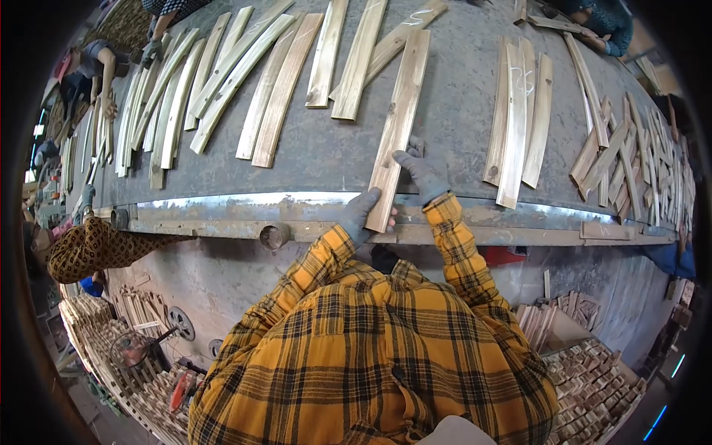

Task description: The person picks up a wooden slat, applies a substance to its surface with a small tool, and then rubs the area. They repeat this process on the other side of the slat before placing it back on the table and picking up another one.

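A long wooden slat (401, 111) lies lengthwise in front of me, its near end over the table's front edge. My left hand (360, 213), in a grey glove, is closed around that near end, with fingertips showing on the far side. Farther up the slat, my gloved right hand (421, 173) grips its right edge, the thumb on top and the other fingers partly hidden. Just left of its far part lie a pale slat (360, 63) and a slanted slat (389, 50) with a chalk mark. To the right is a small group of slats (512, 126), also chalk-marked.
Many slats (178, 104) lie across the grey metal table (319, 156), with a jumbled pile (623, 156) at the right. Other people work at the far side and left end, one in a patterned sleeve (111, 248). Stacked wood pieces (593, 378) stand below.
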Demonstrator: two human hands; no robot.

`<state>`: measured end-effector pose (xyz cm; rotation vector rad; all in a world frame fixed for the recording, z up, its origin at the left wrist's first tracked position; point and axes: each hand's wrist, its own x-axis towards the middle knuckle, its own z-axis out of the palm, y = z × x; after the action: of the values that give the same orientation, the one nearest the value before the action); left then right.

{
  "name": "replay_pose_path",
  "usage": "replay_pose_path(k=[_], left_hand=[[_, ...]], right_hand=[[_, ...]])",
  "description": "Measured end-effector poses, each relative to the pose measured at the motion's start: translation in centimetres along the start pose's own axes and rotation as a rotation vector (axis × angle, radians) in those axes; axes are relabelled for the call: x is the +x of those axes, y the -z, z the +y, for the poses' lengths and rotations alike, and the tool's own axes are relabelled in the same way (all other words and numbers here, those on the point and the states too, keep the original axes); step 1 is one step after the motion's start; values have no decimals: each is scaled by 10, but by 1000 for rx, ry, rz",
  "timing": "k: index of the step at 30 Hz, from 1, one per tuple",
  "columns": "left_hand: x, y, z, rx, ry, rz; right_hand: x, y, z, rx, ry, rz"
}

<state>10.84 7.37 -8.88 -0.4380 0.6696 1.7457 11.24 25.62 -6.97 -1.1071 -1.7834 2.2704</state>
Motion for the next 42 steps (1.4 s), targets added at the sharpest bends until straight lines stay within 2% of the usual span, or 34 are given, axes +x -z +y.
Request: replay_pose_path(k=[1, 4, 5, 8, 10, 11, 13, 14, 17, 18, 20, 23, 24, 25, 30, 33, 36, 39, 42], left_hand=[[-1, -2, -2, 28, 17, 25], [-8, -12, -3, 205, -49, -7], [-14, -15, -2, 146, -78, -42], [-41, -10, 17, 294, -60, -23], [-73, 4, 43, 182, -15, 12], [-91, 12, 56, 266, -27, 120], [-134, 25, 80, 349, -138, 210], [-152, 44, 90, 428, -205, 244], [-217, 62, 112, 496, -442, 423], [-222, 62, 104, 488, -508, 466], [-250, 93, 106, 506, -569, 538], [-273, 129, 99, 507, -601, 598], [-279, 138, 97, 501, -601, 611], [-227, 89, 61, 505, -584, 616], [-204, 81, 51, 474, -636, 598], [-199, 85, 56, 437, -620, 526], [-188, 81, 62, 473, -601, 493], [-185, 77, 67, 489, -560, 471], [-180, 67, 73, 481, -487, 389]], right_hand=[[2, 3, 5, -62, 41, 3], [-6, 6, 8, 86, 46, -13], [-14, 5, 8, 49, 44, 4], [-29, 11, 10, -308, 116, -74], [-36, 28, 11, -357, 262, -31], [-38, 32, 6, -54, 249, -67], [-47, 15, -23, -486, 436, -31], [-56, -4, -45, -1223, 658, 22], [-78, -83, -65, -1253, 418, -504], [-81, -91, -54, -1353, 518, -591], [-90, -147, -30, -1579, 758, -726], [-97, -212, 0, -1814, 541, -799], [-102, -224, 4, -1828, 534, -812], [-82, -150, -7, -1810, 517, -826], [-71, -138, -13, -1875, 494, -856], [-74, -132, -13, -1826, 532, -810], [-78, -127, -15, -1901, 478, -722], [-76, -119, -10, -1814, 532, -725], [-57, -82, -21, -1412, 469, -746]])
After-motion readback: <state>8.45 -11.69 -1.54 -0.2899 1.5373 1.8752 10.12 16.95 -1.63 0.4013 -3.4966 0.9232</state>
